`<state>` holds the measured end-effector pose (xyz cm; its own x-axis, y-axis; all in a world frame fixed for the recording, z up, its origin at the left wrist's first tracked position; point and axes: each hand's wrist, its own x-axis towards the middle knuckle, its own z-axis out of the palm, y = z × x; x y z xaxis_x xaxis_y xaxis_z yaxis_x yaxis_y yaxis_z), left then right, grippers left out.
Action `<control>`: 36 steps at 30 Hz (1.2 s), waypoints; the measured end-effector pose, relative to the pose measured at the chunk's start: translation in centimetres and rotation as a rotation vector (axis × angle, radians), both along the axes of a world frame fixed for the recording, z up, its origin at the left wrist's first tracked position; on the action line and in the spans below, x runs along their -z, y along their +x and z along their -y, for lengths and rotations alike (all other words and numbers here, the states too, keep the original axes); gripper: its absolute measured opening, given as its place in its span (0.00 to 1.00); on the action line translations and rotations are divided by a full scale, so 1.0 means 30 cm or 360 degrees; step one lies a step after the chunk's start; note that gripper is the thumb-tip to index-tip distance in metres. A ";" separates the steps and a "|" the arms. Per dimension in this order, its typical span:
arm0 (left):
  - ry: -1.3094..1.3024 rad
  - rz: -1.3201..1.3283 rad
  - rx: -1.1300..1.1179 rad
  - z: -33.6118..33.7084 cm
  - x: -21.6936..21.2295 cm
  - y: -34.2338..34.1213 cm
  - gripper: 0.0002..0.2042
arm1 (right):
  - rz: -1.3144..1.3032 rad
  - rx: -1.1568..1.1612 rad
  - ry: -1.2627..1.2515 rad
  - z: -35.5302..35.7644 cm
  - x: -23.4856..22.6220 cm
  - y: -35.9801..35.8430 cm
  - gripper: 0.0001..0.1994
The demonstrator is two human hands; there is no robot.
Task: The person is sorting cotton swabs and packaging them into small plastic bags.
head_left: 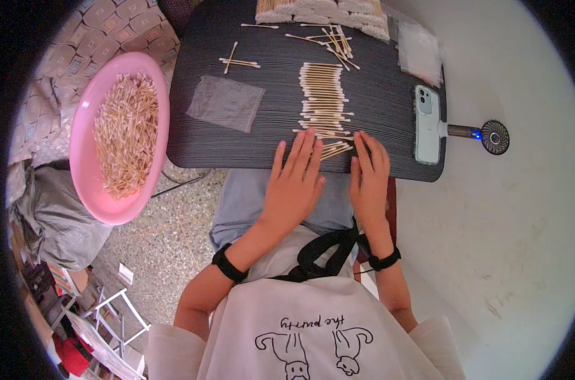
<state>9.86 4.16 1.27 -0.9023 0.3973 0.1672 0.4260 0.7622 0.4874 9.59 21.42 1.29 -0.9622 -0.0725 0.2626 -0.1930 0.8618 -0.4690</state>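
Working with both hands low over the near edge of a dark table (382, 76), palms down. Left hand (290, 189): fingers long and spread wide, tips at the left ends of the lowest cotton swabs. Right hand (371, 172): fingers straight and held closer together, thumb side toward the middle, tips at the right ends. Neither is closed around anything; how firmly the fingertips press, cannot tell.

Main item, a row of cotton swabs (322, 95), runs down the table between its middle and the near edge, sticks lying crosswise one below another. Upper part neat, lower part looser, some ends jutting out. A few slanted swabs (335, 151) lie between the hands, at the foot of the row.

Above the row, a jumbled heap of swabs (338, 45); behind it, stacked swab bundles (325, 10) at the far edge. Upper left: a small crossed group of swabs (237, 62), and one lone swab (260, 26) beyond it.

Left of the row, a clear plastic bag (227, 102) lies flat. Far right corner: more clear bags (420, 54). Right edge: a pale phone (428, 126), with a small round fan (495, 137) just beyond, blue light on its handle. Left of the table, a pink basin (85, 158) holds many loose swabs (128, 133).
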 end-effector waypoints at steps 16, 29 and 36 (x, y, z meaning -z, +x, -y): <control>0.0130 0.0034 -0.0111 0.070 0.010 -0.030 0.27 | -0.0068 -0.0152 -0.0076 -0.052 -0.029 -0.128 0.07; -0.0012 0.0023 -0.0060 0.057 -0.006 -0.038 0.27 | -0.0052 -0.0222 0.0051 -0.024 -0.049 -0.139 0.05; 0.0041 0.0066 -0.0081 0.059 0.006 -0.036 0.26 | -0.0017 -0.0180 -0.0074 -0.020 -0.049 -0.136 0.06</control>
<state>8.79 2.38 1.08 -0.9276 0.3469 0.1389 0.3661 0.7693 0.5236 5.52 22.01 2.75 -0.9457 -0.1682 0.2782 -0.2930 0.8117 -0.5053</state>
